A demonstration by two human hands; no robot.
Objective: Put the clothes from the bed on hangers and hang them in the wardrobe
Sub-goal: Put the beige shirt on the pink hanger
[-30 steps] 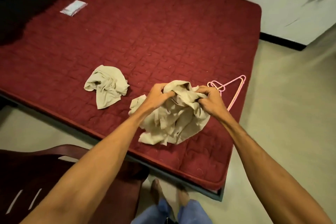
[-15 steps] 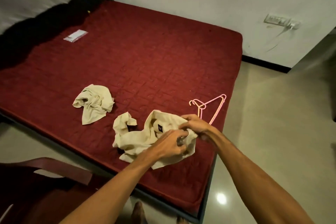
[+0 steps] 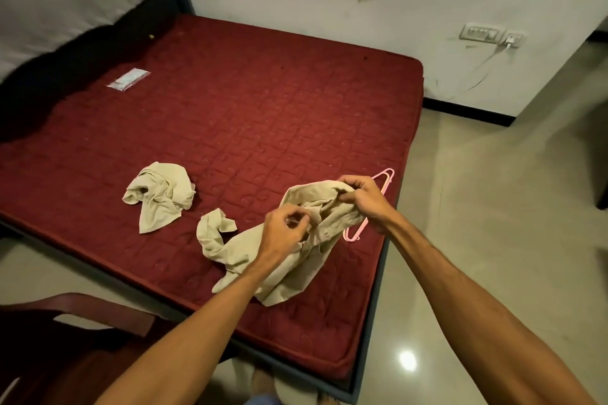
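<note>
Gripping the raised upper end of the beige shirt [image 3: 296,270] in the right hand [image 3: 362,200]; pinching its front edge with the left hand [image 3: 286,230]. Draped down onto the red mattress [image 3: 263,102] near its corner, partly hiding the pink hanger [image 3: 385,181]. Well apart from a second crumpled beige garment [image 3: 161,196].

Right hand [image 3: 363,199] pinches raised edge of beige shirt [image 3: 296,276], held up off red mattress [image 3: 263,92]. Left hand [image 3: 284,230] curls into fabric lower down. Rest of shirt trails crumpled on mattress. Pink hanger [image 3: 385,178] lies behind right hand (mostly hidden by it). Second beige garment [image 3: 161,194] bunched to left, apart. Clear packet [image 3: 129,79] far back. Dark chair [image 3: 82,302] at lower left.
</note>
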